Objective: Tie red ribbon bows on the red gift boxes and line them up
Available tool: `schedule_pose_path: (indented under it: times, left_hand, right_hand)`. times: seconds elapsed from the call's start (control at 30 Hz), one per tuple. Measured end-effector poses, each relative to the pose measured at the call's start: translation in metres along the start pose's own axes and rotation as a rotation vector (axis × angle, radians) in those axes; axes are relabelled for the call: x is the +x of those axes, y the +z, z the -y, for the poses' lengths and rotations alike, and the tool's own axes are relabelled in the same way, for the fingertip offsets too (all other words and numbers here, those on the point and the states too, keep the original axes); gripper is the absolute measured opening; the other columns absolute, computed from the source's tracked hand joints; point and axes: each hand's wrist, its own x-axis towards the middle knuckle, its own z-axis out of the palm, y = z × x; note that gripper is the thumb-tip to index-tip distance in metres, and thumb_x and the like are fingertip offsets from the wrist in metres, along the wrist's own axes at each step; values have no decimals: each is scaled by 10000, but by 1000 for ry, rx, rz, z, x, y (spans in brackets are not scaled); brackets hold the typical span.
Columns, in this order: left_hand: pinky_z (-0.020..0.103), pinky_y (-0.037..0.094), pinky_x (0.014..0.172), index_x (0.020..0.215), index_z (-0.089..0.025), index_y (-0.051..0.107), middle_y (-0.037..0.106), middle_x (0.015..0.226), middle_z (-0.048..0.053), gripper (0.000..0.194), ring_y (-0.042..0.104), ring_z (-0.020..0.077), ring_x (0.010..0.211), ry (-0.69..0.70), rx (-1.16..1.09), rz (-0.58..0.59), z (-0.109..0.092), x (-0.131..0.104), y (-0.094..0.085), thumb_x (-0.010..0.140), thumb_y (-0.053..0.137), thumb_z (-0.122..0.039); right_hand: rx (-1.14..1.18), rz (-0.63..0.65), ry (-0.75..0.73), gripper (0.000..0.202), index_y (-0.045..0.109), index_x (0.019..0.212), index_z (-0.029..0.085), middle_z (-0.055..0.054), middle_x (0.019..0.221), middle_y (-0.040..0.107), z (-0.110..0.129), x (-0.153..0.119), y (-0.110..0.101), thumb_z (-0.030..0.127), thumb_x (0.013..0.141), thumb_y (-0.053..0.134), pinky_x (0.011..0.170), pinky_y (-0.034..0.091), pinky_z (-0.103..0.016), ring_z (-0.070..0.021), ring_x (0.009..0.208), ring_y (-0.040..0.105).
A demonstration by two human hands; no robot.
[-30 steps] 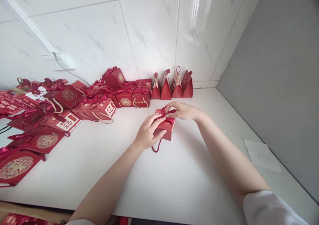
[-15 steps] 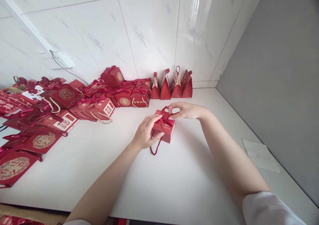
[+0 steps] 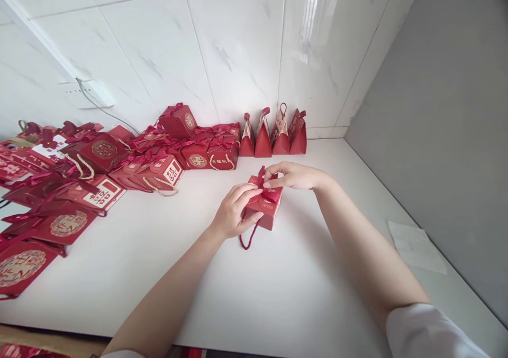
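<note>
A small red gift box [image 3: 269, 218] stands on the white table, with a dark red rope handle [image 3: 248, 240] hanging at its lower left. On its top lies a red ribbon bow [image 3: 270, 194]. My left hand [image 3: 236, 211] grips the box from the left, its fingers on the top at the bow and its thumb against the front. My right hand [image 3: 291, 176] is at the back right of the box top, thumb and fingers closed in a pinch on the ribbon beside the left fingertips.
Many red boxes with ribbons [image 3: 146, 170] are piled at the left and along the tiled wall. Several upright triangular red boxes [image 3: 263, 142] stand behind my hands. A white sheet [image 3: 416, 247] lies at the right, near a grey panel [image 3: 444, 136].
My right hand has moved slightly left, toward the left fingertips, and its ribbon loop has closed up. The box has turned or shifted slightly to the right.
</note>
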Motion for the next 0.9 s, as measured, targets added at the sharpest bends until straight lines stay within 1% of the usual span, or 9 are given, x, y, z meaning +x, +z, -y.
schedule_pose_path:
  times: [0.23, 0.37, 0.4, 0.47, 0.57, 0.7, 0.77, 0.83, 0.9]
  left_hand:
    - [466, 449, 1024, 1274, -208, 539, 560, 1253, 119, 454, 514, 276, 1194, -2, 23, 1, -2, 1, -1, 849, 617, -344]
    - [469, 461, 1014, 1255, -220, 559, 572, 1234, 113, 434, 527, 278, 1184, 14, 32, -13, -1, 0, -1, 849, 616, -364]
    - [467, 462, 1015, 1253, -221, 562, 572, 1235, 113, 431, 527, 277, 1184, 16, 35, -13, 0, 0, -1, 850, 616, -366]
    - [462, 460, 1020, 1252, -221, 565, 567, 1240, 112, 426, 524, 274, 1188, 14, 38, -10, 0, 0, -1, 854, 616, -365]
    - [452, 456, 1027, 1258, -223, 562, 562, 1245, 109, 429, 519, 268, 1192, 7, 41, -7, 1, -1, -1, 855, 621, -358]
    - [443, 447, 1034, 1265, -211, 551, 561, 1239, 113, 445, 514, 262, 1197, 16, 38, -5, 1, 0, 0, 849, 635, -345]
    - [440, 444, 1033, 1261, -206, 548, 562, 1237, 116, 442, 513, 263, 1198, 18, 40, -9, 1, 0, 1, 851, 628, -350]
    - [441, 444, 1021, 1259, -206, 541, 565, 1241, 120, 443, 519, 269, 1190, 8, 64, -1, 1, 0, 1, 856, 613, -374]
    - [448, 435, 1006, 1269, -204, 522, 570, 1257, 129, 473, 529, 283, 1180, -7, 126, 20, 0, 0, -3, 855, 602, -419]
  right_hand:
    - [-22, -152, -12, 281, 664, 762, 179, -3, 784, 642, -2, 5, 6, 450, 709, 711, 672, 422, -282, -154, 715, 549]
    - [-18, -207, -11, 312, 662, 739, 177, 2, 746, 640, -10, 10, 8, 471, 678, 746, 650, 422, -278, -154, 693, 561]
    - [-6, -225, -10, 322, 657, 718, 175, -5, 760, 650, -13, 12, 8, 475, 663, 760, 667, 431, -282, -167, 727, 583]
    - [39, -272, -14, 343, 636, 665, 171, -38, 876, 686, -21, 15, 7, 473, 627, 795, 740, 452, -299, -211, 874, 626]
    - [140, -335, -41, 360, 613, 637, 167, -89, 1068, 689, -34, 21, 7, 462, 606, 819, 858, 455, -328, -255, 1073, 611]
    - [206, -428, -94, 372, 584, 664, 174, -102, 1016, 714, -50, 27, 9, 489, 653, 781, 891, 461, -348, -244, 1031, 639]
    - [109, -508, -83, 367, 564, 671, 182, -94, 961, 722, -56, 29, 10, 498, 683, 751, 859, 472, -349, -233, 955, 655]
    - [-106, -602, -20, 312, 571, 715, 192, -76, 917, 714, -61, 30, 9, 455, 703, 738, 822, 472, -353, -227, 894, 653]
    - [-298, -673, 38, 240, 582, 791, 202, -65, 929, 700, -62, 28, 6, 391, 730, 718, 802, 466, -353, -224, 878, 646]
